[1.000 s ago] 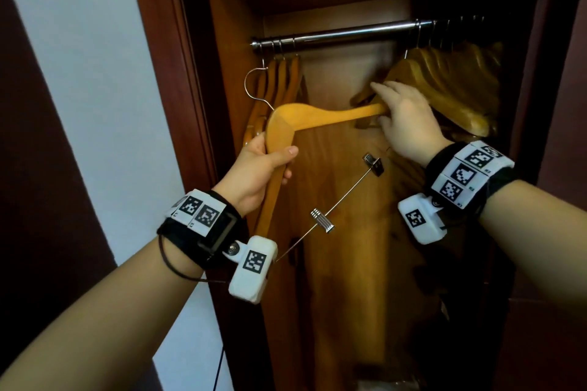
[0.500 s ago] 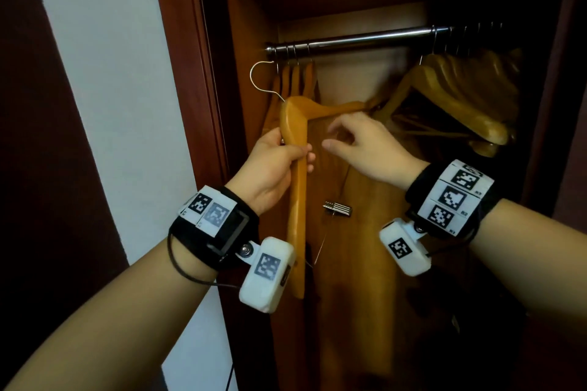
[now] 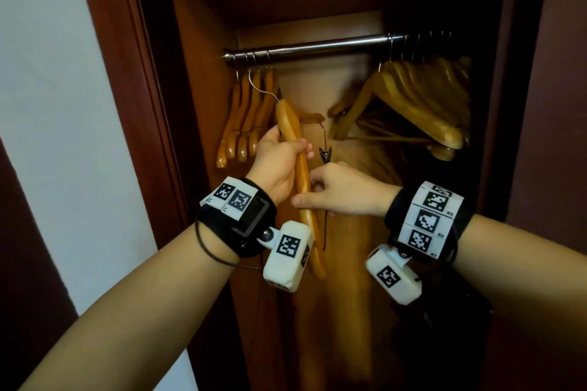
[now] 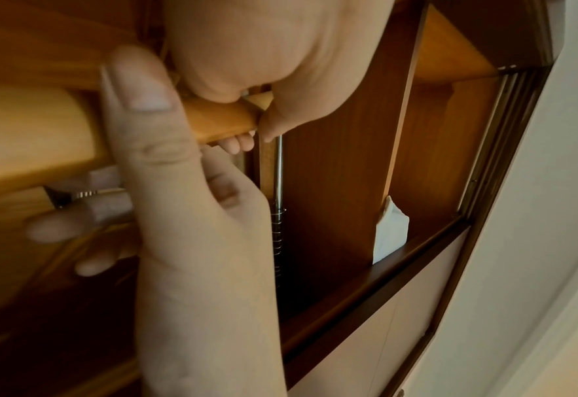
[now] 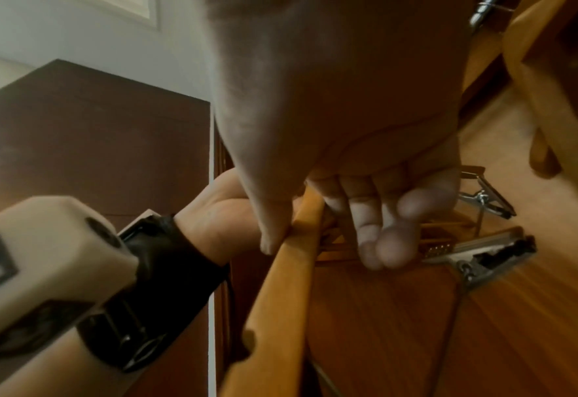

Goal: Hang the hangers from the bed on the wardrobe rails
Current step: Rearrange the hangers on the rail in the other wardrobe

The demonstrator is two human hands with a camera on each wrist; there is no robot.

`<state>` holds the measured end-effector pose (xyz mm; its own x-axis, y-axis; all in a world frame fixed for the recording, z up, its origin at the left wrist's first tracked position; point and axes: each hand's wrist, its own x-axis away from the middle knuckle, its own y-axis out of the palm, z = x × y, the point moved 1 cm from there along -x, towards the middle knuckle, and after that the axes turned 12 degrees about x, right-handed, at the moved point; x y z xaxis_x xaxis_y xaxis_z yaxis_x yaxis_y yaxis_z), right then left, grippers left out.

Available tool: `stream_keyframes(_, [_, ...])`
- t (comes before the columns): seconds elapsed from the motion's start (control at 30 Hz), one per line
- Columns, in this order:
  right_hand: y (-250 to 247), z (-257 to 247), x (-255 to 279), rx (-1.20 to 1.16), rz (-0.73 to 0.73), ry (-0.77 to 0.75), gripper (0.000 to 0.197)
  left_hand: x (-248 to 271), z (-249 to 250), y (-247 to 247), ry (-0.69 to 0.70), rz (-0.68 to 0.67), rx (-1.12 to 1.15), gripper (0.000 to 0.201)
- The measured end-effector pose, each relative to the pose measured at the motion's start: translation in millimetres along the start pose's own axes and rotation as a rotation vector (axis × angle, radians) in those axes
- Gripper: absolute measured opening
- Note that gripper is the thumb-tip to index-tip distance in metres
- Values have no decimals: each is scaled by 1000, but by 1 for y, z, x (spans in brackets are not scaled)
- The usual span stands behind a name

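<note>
**Hanger turned edge-on, hook just short of the rail**

L hand (image 3: 279, 162) has its fingers wrapped round the upper arm of the hanger (image 3: 301, 181), holding it near vertical w/ the wire hook (image 3: 259, 86) up by the rail (image 3: 305, 49). Can't tell from the head view if the hook is over the rail yet; it looks just below, beside the hung group (image 3: 244, 124) on the L end. R hand (image 3: 343, 190) is lower down the same hanger, thumb on the near edge, fingers curled behind the wood. R wrist view shows those fingertips (image 5: 379, 252) right by a metal clip (image 5: 478, 257) on the hanger's wire bar; touching or not, can't say. A second clip (image 3: 325, 154) dangles just above the R hand.

Step, as I read it: lining up this hanger to hook on, in the gap between the L group and the R bunch (image 3: 419, 105).

Next move needs: lift so the hook's open side clears the rail top, then lower. Keep the loose clips and bar from snagging the neighbours. R hand lets go once the weight is on the rail.
</note>
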<state>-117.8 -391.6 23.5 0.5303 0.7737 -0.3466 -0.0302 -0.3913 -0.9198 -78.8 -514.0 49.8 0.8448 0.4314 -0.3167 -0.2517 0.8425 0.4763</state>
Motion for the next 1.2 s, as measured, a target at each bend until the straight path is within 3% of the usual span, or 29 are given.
stream_keyframes(0.23, [-6, 23, -10, -406, 17, 126, 20, -23, -6, 16, -38, -37, -31, 56])
stream_keyframes(0.4, [-11, 38, -22, -637, 36, 146, 16, -31, -2, 19, -38, -87, -97, 69])
stream_keyframes(0.87, [-40, 57, -80, -807, 93, 171, 10, -58, -1, 16, 12, -134, -254, 55])
stream_keyframes(1.2, [-58, 57, -135, -933, 78, 222, 26, -85, 12, 12, 84, -93, -337, 62])
